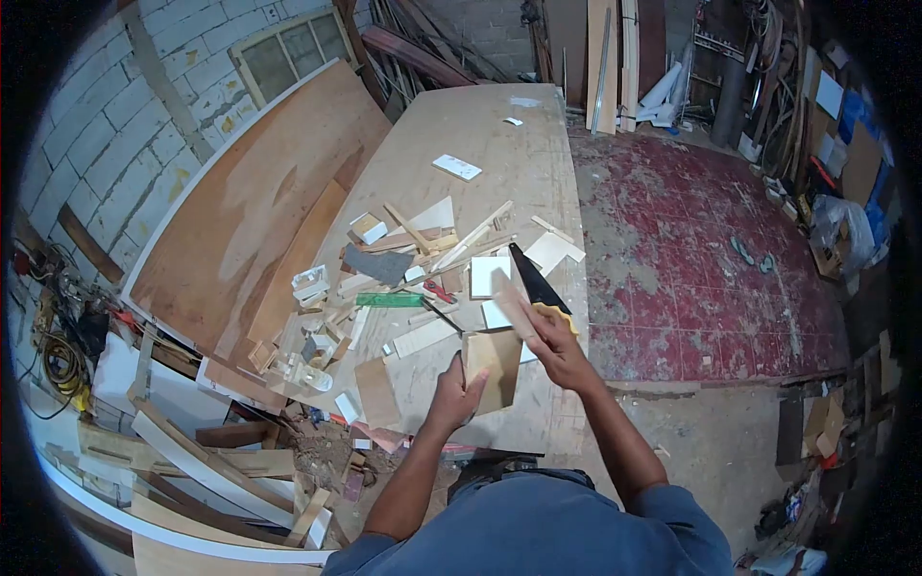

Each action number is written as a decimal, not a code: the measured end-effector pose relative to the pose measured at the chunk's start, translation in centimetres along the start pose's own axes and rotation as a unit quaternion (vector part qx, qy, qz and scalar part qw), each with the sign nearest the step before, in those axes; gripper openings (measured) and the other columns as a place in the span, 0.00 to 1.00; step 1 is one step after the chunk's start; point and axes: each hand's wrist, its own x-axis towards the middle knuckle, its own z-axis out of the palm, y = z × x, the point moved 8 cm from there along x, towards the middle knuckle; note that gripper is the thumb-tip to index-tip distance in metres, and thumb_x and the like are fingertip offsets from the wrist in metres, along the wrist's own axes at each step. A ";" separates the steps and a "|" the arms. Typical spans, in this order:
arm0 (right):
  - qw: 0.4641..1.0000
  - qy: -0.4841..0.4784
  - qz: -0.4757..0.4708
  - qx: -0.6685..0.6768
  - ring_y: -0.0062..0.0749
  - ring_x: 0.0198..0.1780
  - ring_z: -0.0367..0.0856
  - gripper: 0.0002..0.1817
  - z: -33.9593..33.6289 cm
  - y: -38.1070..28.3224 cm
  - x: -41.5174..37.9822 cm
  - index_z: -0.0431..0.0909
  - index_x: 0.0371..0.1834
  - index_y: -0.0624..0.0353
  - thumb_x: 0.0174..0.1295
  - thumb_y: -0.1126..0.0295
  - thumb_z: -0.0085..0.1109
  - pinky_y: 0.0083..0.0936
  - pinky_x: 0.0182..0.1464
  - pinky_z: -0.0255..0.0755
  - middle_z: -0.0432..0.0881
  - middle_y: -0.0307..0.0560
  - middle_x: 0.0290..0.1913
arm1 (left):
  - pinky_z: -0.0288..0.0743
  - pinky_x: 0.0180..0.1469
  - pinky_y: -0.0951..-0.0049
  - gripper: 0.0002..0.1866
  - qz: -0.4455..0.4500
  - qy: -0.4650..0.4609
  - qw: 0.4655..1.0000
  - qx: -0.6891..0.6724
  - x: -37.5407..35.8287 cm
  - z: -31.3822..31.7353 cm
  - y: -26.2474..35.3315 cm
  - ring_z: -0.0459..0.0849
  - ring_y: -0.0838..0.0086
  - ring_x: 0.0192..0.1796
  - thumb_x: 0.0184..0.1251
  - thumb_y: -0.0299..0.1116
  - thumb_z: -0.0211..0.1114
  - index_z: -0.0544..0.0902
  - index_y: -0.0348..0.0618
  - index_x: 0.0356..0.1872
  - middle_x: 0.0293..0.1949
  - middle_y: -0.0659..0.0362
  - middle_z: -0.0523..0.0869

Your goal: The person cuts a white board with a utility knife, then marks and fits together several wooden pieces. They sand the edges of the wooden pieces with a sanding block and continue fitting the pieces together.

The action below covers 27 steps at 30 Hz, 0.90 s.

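Note:
At the near edge of the wooden worktable, my left hand is closed around the left side of a small box-like wooden piece. My right hand grips a thin, pale wooden strip, smeared by motion, just above the box-like piece's upper right corner. Behind the right hand lies a handsaw with a dark blade and a yellow handle, partly hidden. A tool with a green handle and a dark shaft lies to the left. Beside it are red-handled pliers.
Wood offcuts, white squares and a grey sheet of abrasive-looking material clutter the table. A large plywood panel leans along the left. Red tiled flooring with green sandals lies to the right.

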 end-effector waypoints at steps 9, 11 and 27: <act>0.982 -0.183 -0.018 0.031 0.49 0.65 0.68 0.30 -1.4 -1.7 -1.4 0.65 0.75 0.48 0.71 0.56 0.54 0.39 0.68 0.59 0.71 0.60 0.64 | 0.78 0.49 0.58 0.26 -0.006 -0.170 0.983 0.069 1.3 -0.7 3.2 0.86 0.44 0.44 0.67 0.44 0.62 0.73 0.34 0.58 0.40 0.40 0.86; 0.979 -0.196 0.007 0.064 0.50 0.65 0.68 0.30 -1.3 -2.5 -1.6 0.64 0.75 0.51 0.71 0.56 0.54 0.38 0.67 0.60 0.71 0.61 0.64 | 0.77 0.54 0.60 0.29 -0.022 -0.240 0.969 0.051 0.5 1.7 2.4 0.86 0.52 0.49 0.68 0.47 0.62 0.73 0.34 0.60 0.47 0.42 0.86; 0.980 -0.051 -0.096 -0.167 0.54 0.62 0.69 0.31 -1.3 -5.1 -1.6 0.66 0.74 0.48 0.69 0.53 0.57 0.43 0.66 0.61 0.71 0.62 0.63 | 0.77 0.53 0.63 0.25 0.020 -0.143 0.982 0.119 1.1 2.4 3.1 0.85 0.51 0.48 0.66 0.43 0.63 0.76 0.37 0.58 0.46 0.42 0.85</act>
